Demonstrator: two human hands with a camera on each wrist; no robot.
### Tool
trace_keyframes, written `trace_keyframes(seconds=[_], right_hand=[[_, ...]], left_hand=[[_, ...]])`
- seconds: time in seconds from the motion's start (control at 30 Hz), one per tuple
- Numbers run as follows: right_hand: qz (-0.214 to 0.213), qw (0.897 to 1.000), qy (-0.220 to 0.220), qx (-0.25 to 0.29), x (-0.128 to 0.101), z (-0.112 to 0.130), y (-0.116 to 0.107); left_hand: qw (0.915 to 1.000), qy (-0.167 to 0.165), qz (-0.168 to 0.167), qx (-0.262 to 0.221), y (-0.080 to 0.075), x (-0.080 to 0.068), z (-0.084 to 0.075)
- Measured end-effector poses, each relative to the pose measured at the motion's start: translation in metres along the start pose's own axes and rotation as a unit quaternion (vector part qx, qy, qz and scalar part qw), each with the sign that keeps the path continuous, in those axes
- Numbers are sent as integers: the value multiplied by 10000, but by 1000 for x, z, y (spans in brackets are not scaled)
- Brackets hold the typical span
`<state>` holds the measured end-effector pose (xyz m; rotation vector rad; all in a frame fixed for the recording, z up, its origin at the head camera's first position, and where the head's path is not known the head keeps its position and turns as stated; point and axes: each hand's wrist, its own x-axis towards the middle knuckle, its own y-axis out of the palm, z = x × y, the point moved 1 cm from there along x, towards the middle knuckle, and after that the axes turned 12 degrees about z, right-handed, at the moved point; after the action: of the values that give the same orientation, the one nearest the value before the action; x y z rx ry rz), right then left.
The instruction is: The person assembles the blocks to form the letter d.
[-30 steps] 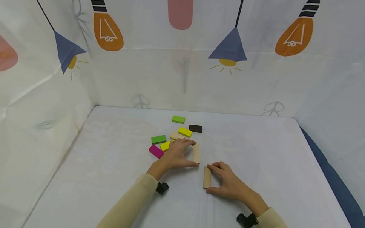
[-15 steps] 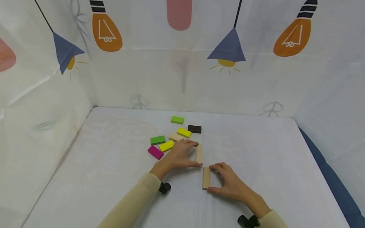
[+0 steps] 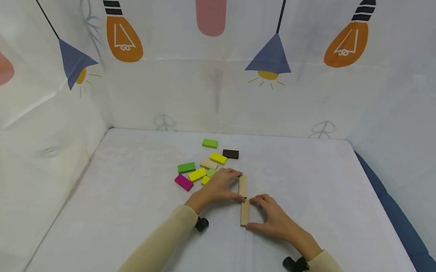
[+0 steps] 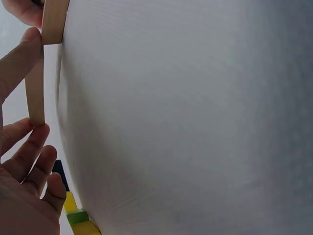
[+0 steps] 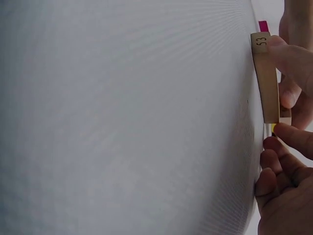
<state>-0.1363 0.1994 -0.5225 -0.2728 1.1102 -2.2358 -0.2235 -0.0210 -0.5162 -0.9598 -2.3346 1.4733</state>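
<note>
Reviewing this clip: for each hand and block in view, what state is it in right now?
left hand: pinches the far wooden block end to end.
right hand: pinches the near wooden block.
far wooden block: on its long edge, in line with the near one, ends meeting.
near wooden block: on its long edge on the table.
loose coloured blocks: lying flat, untouched, beyond the left hand.
dark brown block: flat, apart.

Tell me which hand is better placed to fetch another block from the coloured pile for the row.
Probably the left hand. It holds the far wooden block, directly beside the coloured pile. The right hand holds the near wooden block, farther away, and would have to cross over the row.
</note>
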Motion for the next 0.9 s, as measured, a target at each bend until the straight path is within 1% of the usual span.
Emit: trace_keyframes(seconds=[0.23,0.33,0.57,0.9], right_hand=[[6,9999,61,-99,0,2,0],[8,9999,57,-115,0,2,0],[-13,9999,31,-122,-1,3,-1],[-15,9999,53,-124,-2,4,0]], left_hand=[[9994,-258,237,31,0,3,-3],[9988,-349,331,-50,-1,4,-5],[9978,-444,493,-90,-3,4,-11],[9972,-462,580,-42,-1,5,-11]])
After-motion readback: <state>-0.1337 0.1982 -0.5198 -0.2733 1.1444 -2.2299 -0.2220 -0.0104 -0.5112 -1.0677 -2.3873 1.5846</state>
